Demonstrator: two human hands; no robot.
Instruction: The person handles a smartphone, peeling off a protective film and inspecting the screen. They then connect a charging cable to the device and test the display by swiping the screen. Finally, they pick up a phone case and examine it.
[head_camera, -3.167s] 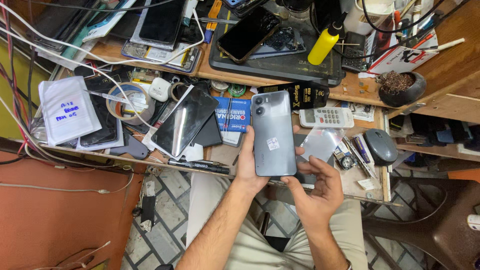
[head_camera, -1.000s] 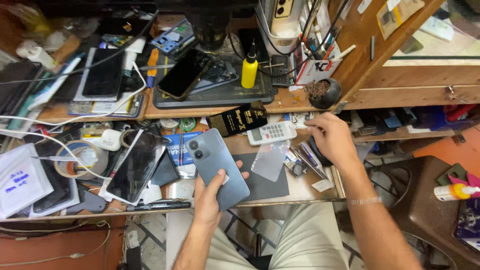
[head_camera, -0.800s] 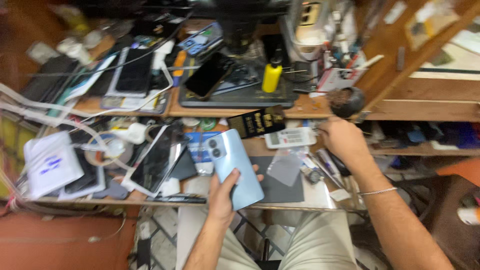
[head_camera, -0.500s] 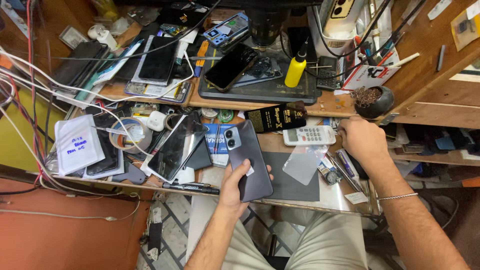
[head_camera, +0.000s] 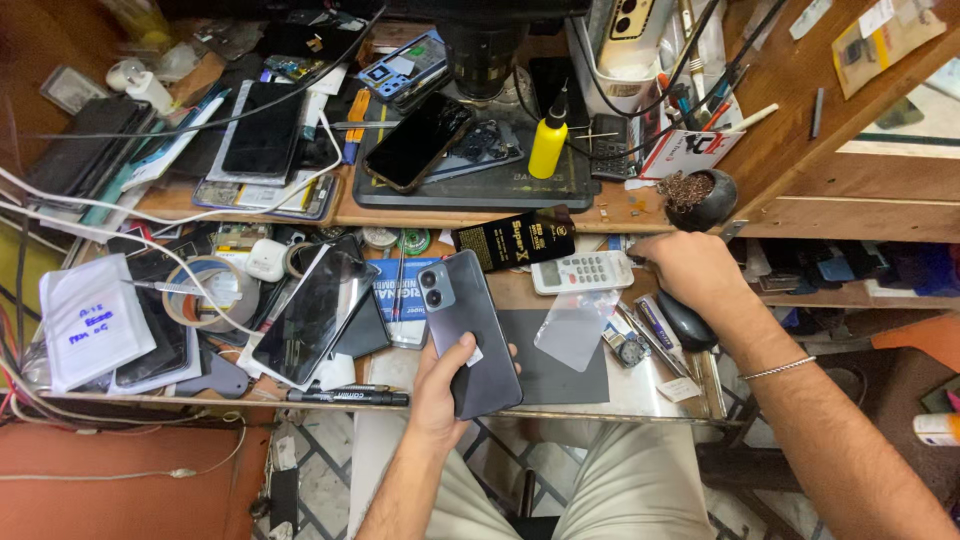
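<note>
Phone sits back-up in the left hand, fingers wrapped round its lower end, long axis running away from the body with the camera end tipped up-left over the worktop. Right hand is well off to the right, curled loosely near a dark mouse; can't tell if it's gripping anything. Between them lie a clear screen protector on a grey mat, and a white calculator just behind.

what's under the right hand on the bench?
The right hand rests over a dark rounded object, only its lower end showing. A white keypad device lies beside it. What the palm covers is hidden.
</note>
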